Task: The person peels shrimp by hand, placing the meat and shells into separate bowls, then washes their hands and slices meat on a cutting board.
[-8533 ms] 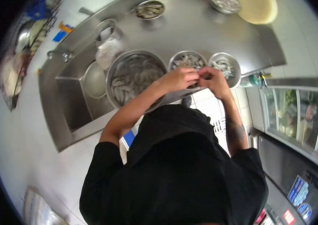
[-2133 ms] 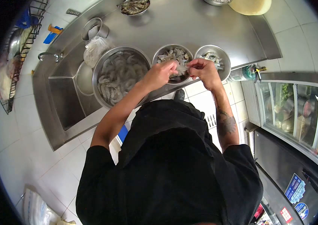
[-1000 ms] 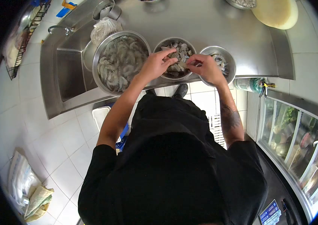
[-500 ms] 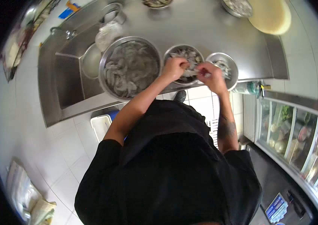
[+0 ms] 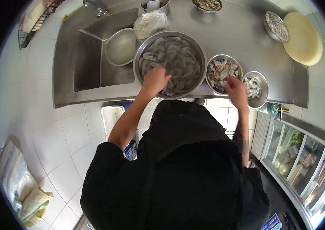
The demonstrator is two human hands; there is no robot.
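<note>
Head view: left hand (image 5: pixel 155 79) dips into the big bowl (image 5: pixel 139 57) of shrimp (image 5: pixel 174 57), fingers curled on 1, I judge; right hand (image 5: pixel 234 85), grip unclear, hovers by 2 small bowls (image 5: pixel 210 63). Shrimp look soft, slippery: pinch mid-body. Steel tabletop (image 5: pixel 239 34), sink (image 5: pixel 89 57), tiled floor.

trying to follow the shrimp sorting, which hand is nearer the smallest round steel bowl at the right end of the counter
Right. The right hand hovers just left of the smallest round steel bowl, over the medium bowl's near rim. The left hand is farther left, inside the large shrimp bowl.
</note>
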